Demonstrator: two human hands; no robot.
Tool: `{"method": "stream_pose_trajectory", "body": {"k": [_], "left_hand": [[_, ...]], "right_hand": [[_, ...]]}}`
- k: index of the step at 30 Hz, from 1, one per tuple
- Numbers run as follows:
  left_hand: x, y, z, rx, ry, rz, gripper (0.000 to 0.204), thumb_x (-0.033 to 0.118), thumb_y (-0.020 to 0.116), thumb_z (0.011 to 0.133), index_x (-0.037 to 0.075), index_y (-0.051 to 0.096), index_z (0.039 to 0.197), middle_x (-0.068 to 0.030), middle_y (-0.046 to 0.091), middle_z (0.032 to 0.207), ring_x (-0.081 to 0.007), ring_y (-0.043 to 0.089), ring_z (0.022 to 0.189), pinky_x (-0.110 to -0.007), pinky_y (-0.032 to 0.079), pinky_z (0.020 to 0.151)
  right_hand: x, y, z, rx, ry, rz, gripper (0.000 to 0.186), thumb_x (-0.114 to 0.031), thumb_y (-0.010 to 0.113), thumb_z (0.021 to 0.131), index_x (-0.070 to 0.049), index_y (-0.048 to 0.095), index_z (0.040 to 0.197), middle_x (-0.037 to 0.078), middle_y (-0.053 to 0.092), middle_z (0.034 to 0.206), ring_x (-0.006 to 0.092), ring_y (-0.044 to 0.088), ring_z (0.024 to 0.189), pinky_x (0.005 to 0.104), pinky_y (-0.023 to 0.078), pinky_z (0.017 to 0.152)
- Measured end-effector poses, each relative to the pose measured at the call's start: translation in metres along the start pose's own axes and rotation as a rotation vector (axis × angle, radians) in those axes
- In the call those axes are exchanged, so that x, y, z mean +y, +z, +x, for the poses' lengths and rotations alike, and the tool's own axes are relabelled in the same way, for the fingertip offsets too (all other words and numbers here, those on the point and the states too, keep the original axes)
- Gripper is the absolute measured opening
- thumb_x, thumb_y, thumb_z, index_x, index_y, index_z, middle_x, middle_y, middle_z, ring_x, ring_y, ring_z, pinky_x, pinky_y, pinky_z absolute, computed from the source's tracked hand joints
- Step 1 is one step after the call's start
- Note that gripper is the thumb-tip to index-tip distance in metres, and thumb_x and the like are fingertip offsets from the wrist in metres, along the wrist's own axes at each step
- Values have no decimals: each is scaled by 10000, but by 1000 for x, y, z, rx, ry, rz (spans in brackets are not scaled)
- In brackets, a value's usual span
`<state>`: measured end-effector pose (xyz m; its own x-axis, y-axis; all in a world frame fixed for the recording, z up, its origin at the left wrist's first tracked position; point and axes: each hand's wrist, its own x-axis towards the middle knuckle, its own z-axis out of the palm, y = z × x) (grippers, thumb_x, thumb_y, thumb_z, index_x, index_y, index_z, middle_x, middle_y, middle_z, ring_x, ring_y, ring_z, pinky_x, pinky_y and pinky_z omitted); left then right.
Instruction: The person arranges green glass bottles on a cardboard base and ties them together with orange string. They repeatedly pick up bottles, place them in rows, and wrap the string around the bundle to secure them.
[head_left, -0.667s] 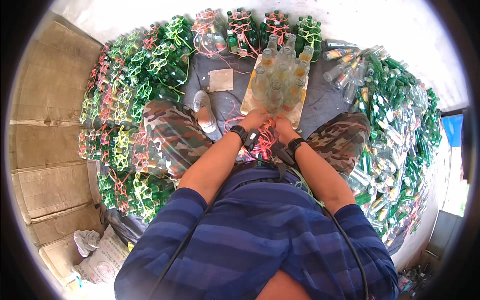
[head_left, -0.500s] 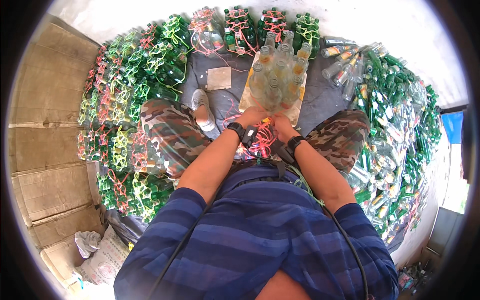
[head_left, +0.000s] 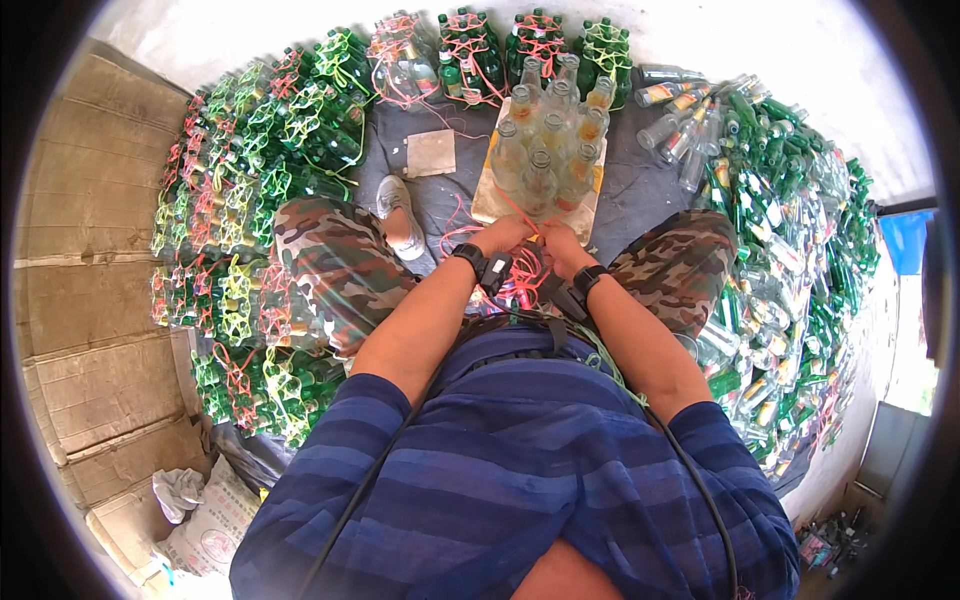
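Note:
A cluster of clear glass bottles (head_left: pixel 552 140) stands upright on a pale yellowish board (head_left: pixel 489 195) in front of me. Just on the near side of these bottles, my left hand (head_left: pixel 503 235) and my right hand (head_left: pixel 563 250) are close together, both closed on pink plastic cord (head_left: pixel 526 226). One strand of it runs up from my hands against the nearest bottles. More cord lies in a loose tangle (head_left: pixel 525 272) below my hands, between my legs. The fingertips are small and partly hidden.
Green bottles bundled with pink and yellow-green cord (head_left: pixel 270 125) line the left and back. A large heap of loose bottles (head_left: pixel 780 250) lies at the right. A flat cardboard square (head_left: pixel 431 153) rests on the dark sheet (head_left: pixel 395 130), near my shoe (head_left: pixel 400 215).
A pink strand now shows rising from my hands against the near bottles. My hands remain close together. The whole view has shifted slightly.

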<state>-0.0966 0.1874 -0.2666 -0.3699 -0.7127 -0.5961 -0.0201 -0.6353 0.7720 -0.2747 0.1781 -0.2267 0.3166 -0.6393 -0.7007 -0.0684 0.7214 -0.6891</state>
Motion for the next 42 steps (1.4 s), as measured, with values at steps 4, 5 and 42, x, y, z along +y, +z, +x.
{"method": "stream_pose_trajectory", "body": {"k": [4, 5, 42], "left_hand": [[14, 4, -6, -31, -109, -22, 119, 211, 548, 1046, 106, 577, 1093, 53, 310, 627, -111, 309, 465, -362, 368, 470], [18, 5, -10, -27, -129, -25, 129, 227, 545, 1056, 107, 576, 1091, 55, 309, 628, -111, 311, 468, -359, 364, 471], [11, 7, -14, 93, -41, -300, 275, 234, 657, 1042, 10, 724, 1188, -88, 741, 1123, -199, 694, 1002, -359, 537, 851]], "right_hand": [[5, -3, 4, 26, -11, -36, 85, -182, 535, 1029, -120, 564, 977, -22, 493, 716, 85, 349, 498, 272, 236, 428], [6, -5, 6, 30, -22, -46, 100, -190, 539, 1031, -116, 574, 974, -23, 495, 715, 86, 354, 500, 275, 240, 428], [32, -37, 45, 12, -439, -1416, 245, -168, 615, 979, -5, 728, 1123, 196, 758, 1045, 324, 741, 950, 436, 554, 772]]}}
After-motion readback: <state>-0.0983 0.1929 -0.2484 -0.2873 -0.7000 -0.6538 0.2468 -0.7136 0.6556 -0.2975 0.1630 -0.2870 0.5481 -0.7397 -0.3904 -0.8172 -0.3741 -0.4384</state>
